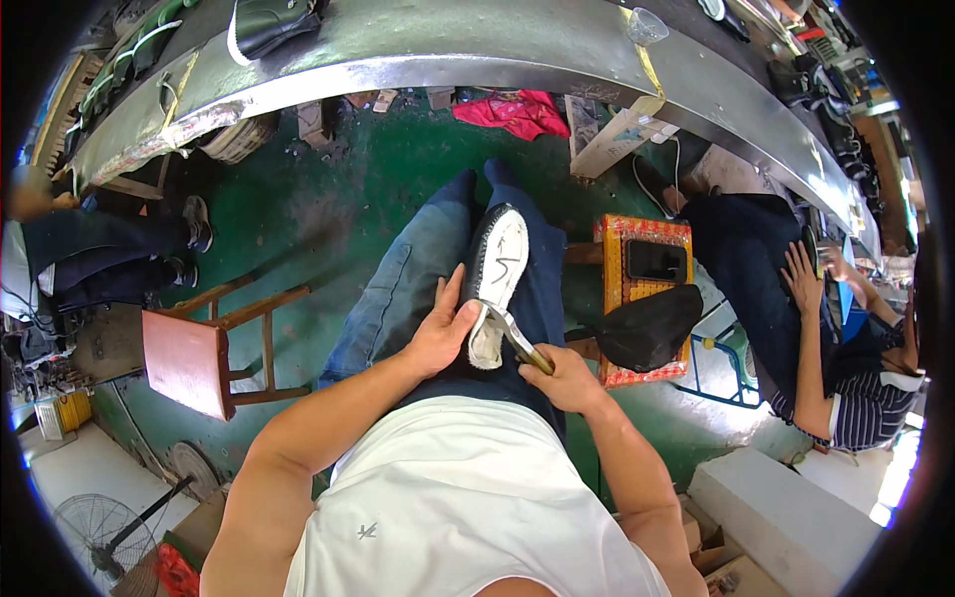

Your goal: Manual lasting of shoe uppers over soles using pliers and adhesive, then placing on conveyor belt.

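A shoe (504,261) lies sole side up on my lap, its toe pointing away from me. Its underside is white with a dark zigzag mark, and a black edge runs round it. My left hand (444,333) grips the shoe from the left near the heel, thumb on its edge. In my right hand (562,378) is a pair of pliers (512,331) with yellowish handles. The jaws of the pliers meet the shoe's edge at the waist, close to my left thumb. Whether they are clamped on the material cannot be made out.
A metal-topped bench (477,60) curves across the far side, with a black shoe (269,28) on it. A brown stool (186,363) stands left. To my right a patterned stool (617,370) bears a phone (657,262) and black cloth (649,328). People sit on both sides.
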`<state>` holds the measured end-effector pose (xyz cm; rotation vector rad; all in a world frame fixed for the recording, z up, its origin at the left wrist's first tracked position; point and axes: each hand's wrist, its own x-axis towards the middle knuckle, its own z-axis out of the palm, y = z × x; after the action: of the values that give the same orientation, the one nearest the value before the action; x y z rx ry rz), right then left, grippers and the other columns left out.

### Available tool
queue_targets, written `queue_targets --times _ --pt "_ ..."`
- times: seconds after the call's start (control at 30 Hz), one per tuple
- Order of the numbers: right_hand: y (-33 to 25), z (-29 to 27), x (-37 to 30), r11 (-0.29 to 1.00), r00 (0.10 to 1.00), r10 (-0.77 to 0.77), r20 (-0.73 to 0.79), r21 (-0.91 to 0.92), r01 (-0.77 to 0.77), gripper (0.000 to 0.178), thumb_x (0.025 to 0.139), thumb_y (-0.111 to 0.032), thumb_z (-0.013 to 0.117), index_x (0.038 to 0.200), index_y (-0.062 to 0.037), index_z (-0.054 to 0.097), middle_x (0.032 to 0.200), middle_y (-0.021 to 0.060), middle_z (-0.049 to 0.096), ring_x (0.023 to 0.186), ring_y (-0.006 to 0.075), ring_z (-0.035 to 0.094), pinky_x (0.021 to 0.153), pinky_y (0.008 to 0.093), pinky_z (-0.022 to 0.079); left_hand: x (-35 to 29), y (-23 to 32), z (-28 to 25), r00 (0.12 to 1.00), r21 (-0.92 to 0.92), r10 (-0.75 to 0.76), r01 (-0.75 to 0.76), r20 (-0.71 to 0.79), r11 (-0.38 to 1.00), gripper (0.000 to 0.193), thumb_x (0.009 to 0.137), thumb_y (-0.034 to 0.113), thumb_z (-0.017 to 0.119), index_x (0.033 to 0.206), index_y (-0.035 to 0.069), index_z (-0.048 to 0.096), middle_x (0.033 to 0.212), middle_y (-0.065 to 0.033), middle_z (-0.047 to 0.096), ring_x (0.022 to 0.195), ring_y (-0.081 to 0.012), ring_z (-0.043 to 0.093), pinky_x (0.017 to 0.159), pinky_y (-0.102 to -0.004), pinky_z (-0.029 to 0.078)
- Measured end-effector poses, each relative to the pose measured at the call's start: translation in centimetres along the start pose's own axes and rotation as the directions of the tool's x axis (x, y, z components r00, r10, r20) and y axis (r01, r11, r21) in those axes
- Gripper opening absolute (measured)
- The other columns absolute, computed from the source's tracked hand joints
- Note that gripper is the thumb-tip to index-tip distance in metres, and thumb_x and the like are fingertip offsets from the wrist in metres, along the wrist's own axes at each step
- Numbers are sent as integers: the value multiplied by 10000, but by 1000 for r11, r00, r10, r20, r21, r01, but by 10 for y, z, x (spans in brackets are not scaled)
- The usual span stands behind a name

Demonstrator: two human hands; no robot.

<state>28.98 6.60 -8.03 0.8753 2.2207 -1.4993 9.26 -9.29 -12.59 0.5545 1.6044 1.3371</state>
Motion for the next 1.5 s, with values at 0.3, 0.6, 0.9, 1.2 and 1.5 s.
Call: queue_targets --times 0.3,0.6,0.9,1.2,1.5 --pt "-24 -33 -21 988 999 32 -19 150 -29 303 1018 -235 579 1152 33 617 892 128 698 814 214 692 672 350 547 16 16 26 990 453 68 -6 -120 892 890 922 211 676 1590 -42 145 1563 -316 340 1515 -408 246 1245 -422 186" --pt "-19 -9 -1 970 976 -192 -105 -168 173 338 1041 -314 538 1033 19 598 897 261 669 920 459 647 782 518 501 9 18 19 999 422 7 10 -39 906 1019 867 192 742 1602 -33 74 1490 -285 446 1388 -314 477 1158 -341 365" --pt "-17 2 -18 943 942 -308 -130 -174 284 335 1030 -334 550 992 -5 602 903 217 686 850 460 653 748 525 510 -1 0 0 985 226 -1 -39 173 973 1279 811 156 839 1587 3 -165 1558 -221 349 1446 -277 350 1203 -349 260" --pt "39 26 -24 849 987 28 -158 525 60 457 1105 -371 408 1085 31 623 875 94 685 738 158 668 702 313 542 67 19 -22 996 -119 -84 88 37 989 577 1003 415 648 1327 -53 554 1160 -133 692 1033 -196 673 911 -345 542" --pt "52 17 -7 729 994 104 -34 682 -53 548 1103 -444 388 1149 58 602 951 111 690 786 155 678 700 289 539 76 219 -110 989 -363 124 -86 85 928 512 964 369 678 1247 -54 624 1098 -143 722 892 -183 717 783 -330 585"
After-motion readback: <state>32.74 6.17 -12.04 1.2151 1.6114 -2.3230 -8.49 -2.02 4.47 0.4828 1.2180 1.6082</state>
